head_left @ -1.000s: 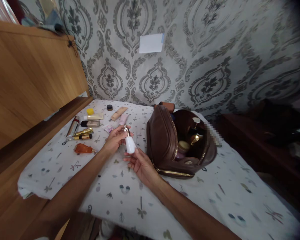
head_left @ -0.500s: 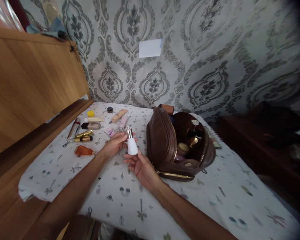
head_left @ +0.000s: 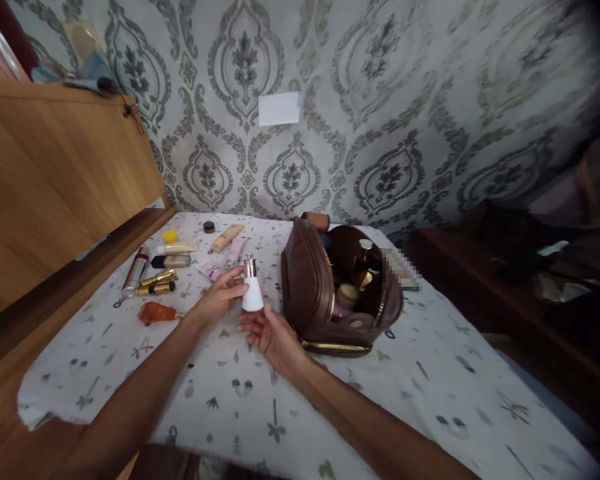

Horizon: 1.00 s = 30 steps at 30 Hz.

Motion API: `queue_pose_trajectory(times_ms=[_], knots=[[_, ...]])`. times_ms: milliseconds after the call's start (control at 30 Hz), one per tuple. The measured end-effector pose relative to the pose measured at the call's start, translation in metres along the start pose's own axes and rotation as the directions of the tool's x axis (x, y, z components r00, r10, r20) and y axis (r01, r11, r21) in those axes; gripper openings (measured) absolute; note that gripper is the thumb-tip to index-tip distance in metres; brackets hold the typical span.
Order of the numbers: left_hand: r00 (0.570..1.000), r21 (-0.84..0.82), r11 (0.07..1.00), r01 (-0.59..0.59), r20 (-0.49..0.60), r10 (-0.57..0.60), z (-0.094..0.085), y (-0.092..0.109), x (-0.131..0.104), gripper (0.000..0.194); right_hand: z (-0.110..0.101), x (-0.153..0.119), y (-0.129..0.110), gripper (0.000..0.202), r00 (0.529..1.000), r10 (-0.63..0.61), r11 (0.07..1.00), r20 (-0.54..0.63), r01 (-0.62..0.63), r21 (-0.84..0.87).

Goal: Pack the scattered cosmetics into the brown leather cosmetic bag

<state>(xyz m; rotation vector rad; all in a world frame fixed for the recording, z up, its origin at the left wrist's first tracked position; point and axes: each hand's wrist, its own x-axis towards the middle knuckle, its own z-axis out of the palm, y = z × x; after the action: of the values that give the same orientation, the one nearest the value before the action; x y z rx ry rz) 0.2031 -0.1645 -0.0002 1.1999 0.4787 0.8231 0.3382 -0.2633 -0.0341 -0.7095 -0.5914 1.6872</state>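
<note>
A white bottle with a shiny metallic neck stands upright between my hands. My left hand pinches its left side. Below and to the right, my right hand has its palm up and fingers spread near the bottle's base; whether it bears any weight is unclear. Right of my hands, a brown leather bag stands open with a gold-lidded jar inside. Left of my hands lie a pink-white tube, a pink tube and an orange bottle.
Farther left on the patterned cloth lie a beige tube, a foundation bottle, gold tubes, a silver bottle and a black jar. A wooden cabinet borders the left; a palette lies behind the bag.
The camera view has shifted, so the scene sits farther left. My left hand's fingers have moved lower, onto the white bottle's body. The bottle stays between my hands.
</note>
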Motion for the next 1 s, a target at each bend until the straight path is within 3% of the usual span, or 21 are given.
queue_pose_trajectory(times_ms=[100, 167, 233, 300, 367, 433, 567, 700, 767, 867, 933, 1000], knots=[[1.0, -0.031, 1.0, -0.002, -0.011, 0.002, -0.001, 0.001, 0.001, 0.057, 0.002, -0.006, -0.004, 0.051, 0.989, -0.142, 0.964, -0.047, 0.127, -0.234], [1.0, -0.037, 0.999, -0.002, 0.003, 0.002, 0.0, 0.003, 0.0, 0.055, 0.007, -0.015, -0.012, 0.05, 0.953, -0.299, 0.829, -0.035, 0.242, -0.505], [1.0, -0.041, 0.999, -0.007, 0.027, 0.008, 0.002, 0.005, -0.001, 0.051, 0.014, -0.025, -0.022, 0.046, 0.899, -0.437, 0.62, 0.028, 0.324, -0.715], [0.998, -0.048, 0.999, -0.023, 0.054, 0.026, 0.004, 0.006, -0.002, 0.048, 0.022, -0.032, -0.035, 0.045, 0.853, -0.516, 0.478, 0.083, 0.366, -0.799], [0.996, -0.055, 0.997, -0.049, 0.072, 0.053, 0.007, 0.005, -0.002, 0.047, 0.029, -0.033, -0.049, 0.047, 0.829, -0.551, 0.434, 0.095, 0.382, -0.816], [0.992, -0.045, 0.996, -0.079, 0.096, 0.083, 0.009, 0.005, -0.002, 0.045, 0.034, -0.03, -0.063, 0.048, 0.831, -0.549, 0.44, 0.088, 0.377, -0.815], [0.98, 0.028, 0.993, -0.11, 0.171, 0.104, 0.014, 0.008, -0.004, 0.039, 0.039, -0.019, -0.086, 0.043, 0.898, -0.422, 0.477, 0.123, 0.335, -0.812], [0.979, 0.158, 0.981, -0.113, 0.184, 0.083, 0.018, 0.016, -0.008, 0.041, 0.044, -0.015, -0.1, 0.039, 0.925, -0.344, 0.49, 0.163, 0.325, -0.809], [0.981, 0.257, 0.959, -0.121, 0.177, 0.076, 0.021, 0.019, -0.01, 0.04, 0.048, -0.017, -0.109, 0.034, 0.923, -0.336, 0.431, 0.188, 0.328, -0.84], [0.98, 0.342, 0.926, -0.162, 0.166, 0.11, 0.027, 0.019, -0.011, 0.039, 0.056, -0.025, -0.126, 0.024, 0.913, -0.318, 0.242, 0.256, 0.339, -0.909], [0.975, 0.33, 0.923, -0.199, 0.159, 0.153, 0.034, 0.018, -0.01, 0.039, 0.061, -0.034, -0.14, 0.022, 0.904, -0.302, 0.11, 0.304, 0.35, -0.93], [0.967, 0.267, 0.934, -0.239, 0.149, 0.205, 0.042, 0.018, -0.009, 0.04, 0.064, -0.044, -0.155, 0.024, 0.885, -0.321, 0.039, 0.337, 0.368, -0.929]])
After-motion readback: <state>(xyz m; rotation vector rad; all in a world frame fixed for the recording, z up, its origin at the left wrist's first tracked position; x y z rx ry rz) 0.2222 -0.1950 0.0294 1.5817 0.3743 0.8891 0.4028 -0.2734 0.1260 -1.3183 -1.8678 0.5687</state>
